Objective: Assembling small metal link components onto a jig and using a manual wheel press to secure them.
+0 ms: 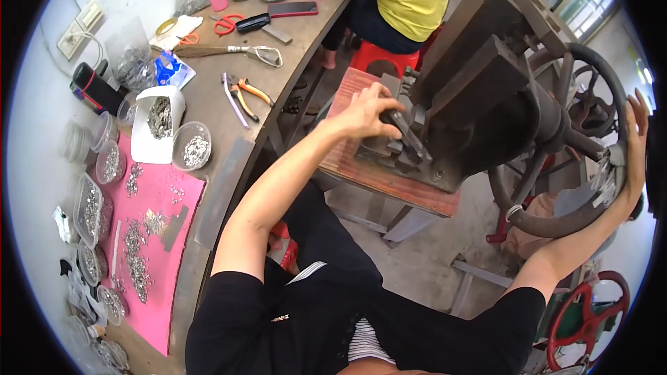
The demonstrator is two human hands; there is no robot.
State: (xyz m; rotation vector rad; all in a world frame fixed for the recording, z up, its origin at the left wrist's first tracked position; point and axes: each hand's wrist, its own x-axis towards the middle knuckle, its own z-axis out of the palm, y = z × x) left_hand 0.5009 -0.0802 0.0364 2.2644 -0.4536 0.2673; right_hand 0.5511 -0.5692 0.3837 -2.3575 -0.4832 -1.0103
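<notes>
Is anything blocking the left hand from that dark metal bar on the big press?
Nothing visible does. The left hand is right beside the dark metal bar on the press, thumb close to its upper end; whether they touch is hard to tell.

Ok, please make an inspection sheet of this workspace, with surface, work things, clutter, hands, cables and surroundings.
Surface: brown workbench, partly covered by a pink mat with small silver pieces.
Work things: dark press on a reddish wooden stand, with a black handwheel.
Clutter: orange-handled pliers, red scissors and a phone.
Hands: left hand at the dark press, grip unclear; right hand against the black handwheel.
Cables: pale cable at the wall socket.
Surroundings: a person in a yellow top on a red stool; a red handwheel.
</notes>
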